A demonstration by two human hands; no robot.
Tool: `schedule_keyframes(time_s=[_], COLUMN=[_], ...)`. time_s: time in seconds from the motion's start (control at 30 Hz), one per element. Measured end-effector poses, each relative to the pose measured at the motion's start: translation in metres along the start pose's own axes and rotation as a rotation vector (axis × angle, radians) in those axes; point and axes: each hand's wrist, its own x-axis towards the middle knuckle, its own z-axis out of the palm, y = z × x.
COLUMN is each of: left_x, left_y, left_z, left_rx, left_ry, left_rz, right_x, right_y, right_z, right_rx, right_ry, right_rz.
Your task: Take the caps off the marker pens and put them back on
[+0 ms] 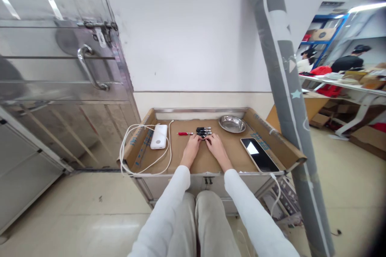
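Observation:
Several black pens (204, 129) lie side by side across the cardboard-lined tabletop (183, 156). To their left is a red pen (184, 133), lying crosswise too. My left hand (193, 144) and my right hand (214, 143) meet at the near edge of the black row. Their fingers are bent and closed at the two ends of the nearest black pen (203, 137), which they partly cover. A shallow round metal dish (232, 124) stands to the right behind my right hand.
A white power bank (159, 136) with looped white cable (123, 148) lies at left. A phone (259, 155) lies at right, its cable hanging off the front. Cardboard walls edge the table's sides. A long wrapped grey roll (286, 72) leans at right. Two people sit farther back.

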Motion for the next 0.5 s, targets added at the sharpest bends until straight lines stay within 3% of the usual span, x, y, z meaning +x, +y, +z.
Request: schedule_keyframes(time_s=[0.5], left_x=[-0.0006], left_y=[0.0013], left_z=[-0.0070], left_rx=[-0.066], left_ry=[-0.047], left_rz=[0.092], right_x=[0.0004], right_y=[-0.0017], right_z=[-0.0008], right_rx=[0.001], right_ry=[-0.003], right_rz=[0.017])
